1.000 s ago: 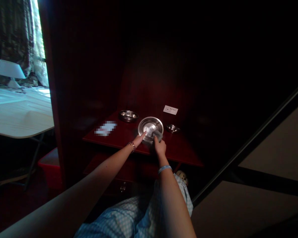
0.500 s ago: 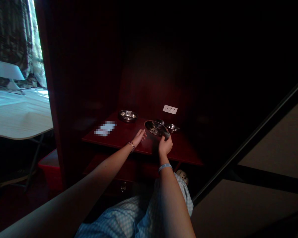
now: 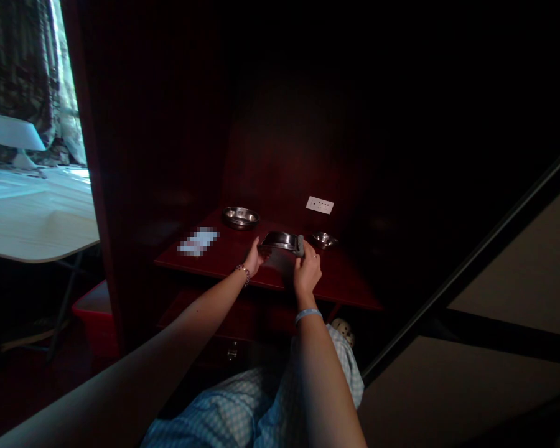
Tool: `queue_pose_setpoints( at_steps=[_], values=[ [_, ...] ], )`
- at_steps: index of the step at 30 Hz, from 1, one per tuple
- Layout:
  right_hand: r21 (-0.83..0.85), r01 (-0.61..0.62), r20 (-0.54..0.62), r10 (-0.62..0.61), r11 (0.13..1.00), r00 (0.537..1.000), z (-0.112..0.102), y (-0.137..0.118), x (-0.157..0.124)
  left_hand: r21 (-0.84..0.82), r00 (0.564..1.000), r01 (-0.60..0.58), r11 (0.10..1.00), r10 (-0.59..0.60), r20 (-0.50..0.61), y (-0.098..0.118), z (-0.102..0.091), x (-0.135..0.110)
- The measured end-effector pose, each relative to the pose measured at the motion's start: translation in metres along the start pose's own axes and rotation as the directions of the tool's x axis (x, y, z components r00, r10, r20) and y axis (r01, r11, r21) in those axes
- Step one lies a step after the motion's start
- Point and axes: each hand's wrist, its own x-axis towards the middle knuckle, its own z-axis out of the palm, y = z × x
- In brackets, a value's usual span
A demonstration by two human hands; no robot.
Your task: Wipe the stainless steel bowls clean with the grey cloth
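Above the dark red desk shelf, a shiny metal bowl (image 3: 280, 239) is tilted on edge with its curved side showing. My left hand (image 3: 254, 258) holds the bowl's left rim, its fingers partly hidden behind the metal. At the other side, my right hand (image 3: 308, 272) presses a small grey cloth (image 3: 300, 246) against the bowl; whether it is cloth or sponge is hard to make out. Behind and to the right, a smaller metal bowl (image 3: 325, 240) rests on the shelf. Another wide metal bowl or stack of bowls (image 3: 241, 218) sits at the back left.
A blurred pale item (image 3: 198, 241) lies on the shelf's left part. On the back wall is a white socket plate (image 3: 320, 205). A dark panel bounds the left side, with a light table (image 3: 37, 230) and white lamp (image 3: 17, 134) beyond. A red bin (image 3: 96, 320) stands below.
The bowl has turned from showing its inside to showing its side. My left hand has closed onto its rim, and the right hand has shifted slightly left along with the grey cloth.
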Motion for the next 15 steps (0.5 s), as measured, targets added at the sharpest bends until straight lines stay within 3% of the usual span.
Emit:
queue_pose_setpoints(
  at_steps=[7,15],
  values=[
    [-0.022,0.037,0.024,-0.037,0.999,0.999,0.001,0.001,-0.001,-0.160,0.999,0.037,0.986,-0.039,-0.008,0.011,0.004,-0.008],
    [-0.017,-0.054,-0.025,0.054,0.998,0.998,0.002,0.007,0.002,-0.020,0.999,0.024,1.000,-0.023,0.049,0.000,-0.002,-0.006]
  ],
)
